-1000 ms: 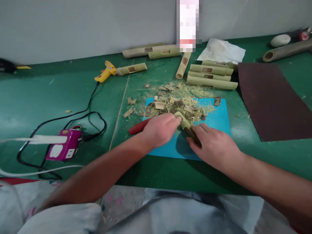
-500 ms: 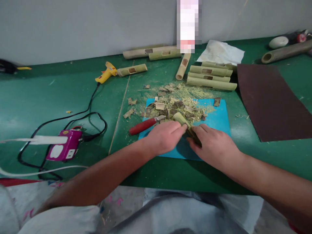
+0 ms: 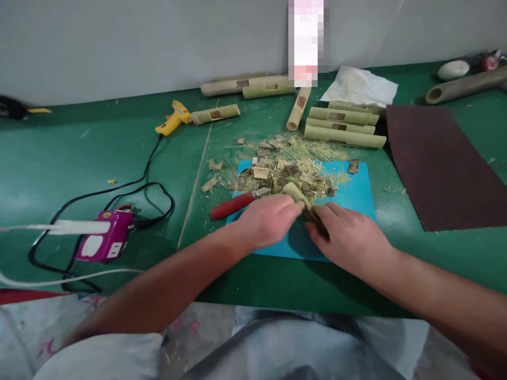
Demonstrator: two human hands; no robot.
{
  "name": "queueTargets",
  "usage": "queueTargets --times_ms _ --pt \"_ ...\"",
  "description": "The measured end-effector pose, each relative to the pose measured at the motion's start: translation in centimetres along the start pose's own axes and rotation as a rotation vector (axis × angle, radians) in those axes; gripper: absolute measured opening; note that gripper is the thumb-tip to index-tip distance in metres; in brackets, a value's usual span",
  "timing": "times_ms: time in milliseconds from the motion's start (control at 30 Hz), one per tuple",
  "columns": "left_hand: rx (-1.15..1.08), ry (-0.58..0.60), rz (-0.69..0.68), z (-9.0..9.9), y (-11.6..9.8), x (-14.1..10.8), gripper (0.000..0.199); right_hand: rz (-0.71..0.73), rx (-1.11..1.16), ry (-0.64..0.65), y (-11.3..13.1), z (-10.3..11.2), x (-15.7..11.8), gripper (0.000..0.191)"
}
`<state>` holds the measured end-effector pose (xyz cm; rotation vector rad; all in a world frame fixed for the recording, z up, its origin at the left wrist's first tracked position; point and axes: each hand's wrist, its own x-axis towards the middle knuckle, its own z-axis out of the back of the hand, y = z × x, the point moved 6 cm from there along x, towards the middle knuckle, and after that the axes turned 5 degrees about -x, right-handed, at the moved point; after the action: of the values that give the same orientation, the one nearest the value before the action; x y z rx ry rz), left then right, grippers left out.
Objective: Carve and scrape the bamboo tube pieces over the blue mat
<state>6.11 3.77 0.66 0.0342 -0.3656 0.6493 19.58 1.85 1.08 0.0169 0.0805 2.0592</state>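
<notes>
A short bamboo tube (image 3: pixel 293 191) slants over the blue sheet (image 3: pixel 352 195), its pale far end toward a heap of chips. My right hand (image 3: pixel 350 229) wraps round the near, darker part of the tube. Closed in a fist, my left hand (image 3: pixel 273 221) presses its thumb and forefinger against the tube's side near the middle; whatever those fingers hold is hidden. Just beyond the left hand lies a red-handled knife (image 3: pixel 233 205), its short blade pointing at the chips. Bamboo chips and shavings (image 3: pixel 293 170) cover the far half of the sheet.
Several notched bamboo tubes (image 3: pixel 344 135) lie at the back, near a white tissue (image 3: pixel 358 87). A dark brown sheet (image 3: pixel 443 169) is on the right. Leftward are a yellow glue gun (image 3: pixel 174 119), its black cord and a purple power socket (image 3: pixel 105 235).
Both hands keep their places on the bamboo tube, with barely any shift in the fingers. The whole view has drifted very slightly.
</notes>
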Motion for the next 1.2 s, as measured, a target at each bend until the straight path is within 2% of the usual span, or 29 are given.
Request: queueTargets --times_ms 100,200,300,433,533,667,733,767,867,900,967,1100,1200 --pt "0.038 0.015 0.076 -0.2 0.5 0.0 0.041 -0.005 -0.007 -0.015 0.0 0.1 -0.1 0.028" --pt "-0.009 0.017 0.038 -0.3 0.4 0.0 0.040 0.005 -0.006 -0.011 0.0 0.0 -0.1 0.027" --pt "-0.021 0.010 0.108 -0.2 0.9 0.0 0.037 -0.009 -0.002 -0.015 0.0 0.0 -0.1 0.029" --pt "-0.067 -0.001 0.061 0.1 0.6 0.1 0.036 -0.010 0.007 -0.003 0.0 -0.1 0.0 0.028" --pt "-0.054 -0.025 0.100 0.2 0.7 0.1 0.036 -0.011 0.019 -0.015 -0.1 -0.2 0.0 0.030" --pt "-0.062 -0.011 0.033 -0.1 0.4 0.0 0.037 -0.007 0.032 -0.028 -0.2 -0.3 -0.1 0.029" --pt "-0.041 -0.057 0.126 0.1 1.1 -0.1 0.036 -0.019 0.038 -0.032 -0.3 -0.3 -0.1 0.029" --pt "-0.035 -0.065 0.127 0.2 1.1 -0.1 0.035 -0.019 0.040 -0.029 -0.3 -0.3 -0.1 0.029" --pt "-0.065 -0.010 0.042 0.0 0.5 -0.1 0.034 -0.009 0.045 -0.011 -0.3 -0.3 0.0 0.028" --pt "-0.066 -0.013 0.070 0.1 0.6 -0.1 0.034 -0.013 0.046 -0.009 -0.3 -0.4 0.0 0.028" --pt "-0.062 -0.026 0.117 0.4 0.7 0.0 0.032 -0.026 0.044 -0.017 -0.4 -0.4 0.0 0.029" --pt "-0.079 -0.059 0.042 0.9 -0.2 0.1 0.028 -0.005 0.048 -0.004 -0.3 -0.6 0.0 0.028" --pt "-0.120 -0.102 0.069 1.2 -0.1 0.1 0.022 -0.012 0.055 -0.006 -0.4 -0.4 0.0 0.028"
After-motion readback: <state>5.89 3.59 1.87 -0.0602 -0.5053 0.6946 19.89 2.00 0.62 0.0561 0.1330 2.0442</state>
